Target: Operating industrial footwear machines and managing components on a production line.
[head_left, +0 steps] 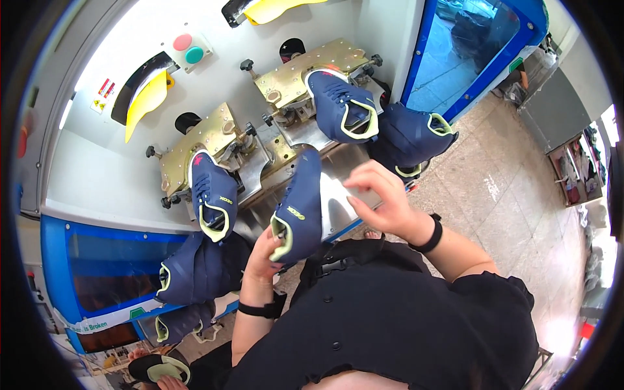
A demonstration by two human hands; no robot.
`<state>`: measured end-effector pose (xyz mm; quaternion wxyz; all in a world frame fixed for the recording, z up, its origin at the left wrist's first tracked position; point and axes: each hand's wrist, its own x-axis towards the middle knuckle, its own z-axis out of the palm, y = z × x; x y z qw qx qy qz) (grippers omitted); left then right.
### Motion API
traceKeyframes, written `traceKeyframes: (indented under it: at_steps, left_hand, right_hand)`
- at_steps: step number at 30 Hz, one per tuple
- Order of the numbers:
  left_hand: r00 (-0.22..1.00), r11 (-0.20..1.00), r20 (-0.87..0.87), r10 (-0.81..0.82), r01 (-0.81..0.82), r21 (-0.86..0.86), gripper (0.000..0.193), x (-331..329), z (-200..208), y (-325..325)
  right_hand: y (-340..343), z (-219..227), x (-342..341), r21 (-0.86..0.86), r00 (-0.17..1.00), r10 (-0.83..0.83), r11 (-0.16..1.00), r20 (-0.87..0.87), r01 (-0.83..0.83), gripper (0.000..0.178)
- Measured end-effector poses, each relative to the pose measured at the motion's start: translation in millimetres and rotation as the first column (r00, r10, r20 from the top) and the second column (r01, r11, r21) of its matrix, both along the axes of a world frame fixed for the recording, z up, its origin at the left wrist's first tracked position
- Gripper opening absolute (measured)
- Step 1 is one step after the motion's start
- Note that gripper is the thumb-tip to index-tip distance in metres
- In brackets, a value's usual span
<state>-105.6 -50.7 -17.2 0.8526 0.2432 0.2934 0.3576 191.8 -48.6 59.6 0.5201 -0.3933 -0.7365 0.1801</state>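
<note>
Navy shoe upper [302, 211] in the middle of the scene: you have it above the near edge of the metal worktop [351, 162], its toe toward the far side and its lime-edged opening toward you. Your left hand [263, 253] grips it by the heel end, close to that opening. Your right hand [383, 198] is just to the right of it, apart from it and holding nothing that shows, with the fingers bent and the thumb spread away from them. A black wristband sits on each of your wrists. Beyond the upper stand two brass-coloured fixtures, one to the left [198, 146] and one farther to the right [315, 71], each with black knobs. A navy upper is at the left fixture [211, 195] and another at the right fixture [341, 107], both with their lime-edged openings toward the near side. More navy uppers are gathered near left [205, 266] and at the right [413, 133], partly overlapping, so you cannot count them surely. On the far white wall are a red button [182, 42] and a green button [194, 54], with a curved black-and-yellow piece [149, 97] to their left. At the near left, a co-worker's hand [172, 382] touches a dark piece with a pale green inside [159, 369].
</note>
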Motion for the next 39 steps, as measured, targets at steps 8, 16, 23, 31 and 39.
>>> traceKeyframes:
  at_steps: [8,16,23,31,39]
  left_hand:
    - [0.964,0.837,-0.123,0.234,-0.136,0.53,0.09,103.9,64.0,12.6]
    - [0.98,0.707,-0.102,-0.171,0.194,0.68,0.087,192.0,90.3,22.3]
    - [0.778,0.709,-0.586,-0.226,0.544,0.449,0.078,231.6,22.9,44.3]
    - [0.814,0.944,-0.479,-0.329,0.276,-0.18,0.101,249.9,-50.8,93.9]
    - [0.926,0.95,-0.256,-0.277,0.224,-0.218,0.105,294.7,-56.8,93.4]
  right_hand:
    - [-44.9,4.4,17.8,0.497,0.927,-0.144,0.866,0.346,-0.051,0.045]
    - [-40.1,53.9,123.3,0.274,0.815,-0.576,0.774,-0.067,0.57,0.033]
    - [-2.9,-6.6,197.9,-0.203,0.787,-0.604,0.76,0.128,0.617,0.028]
    - [17.5,-17.3,197.4,-0.135,0.784,-0.617,0.773,0.072,0.62,0.035]
    - [16.3,-6.5,198.9,-0.053,0.84,-0.526,0.843,0.132,0.536,0.057]
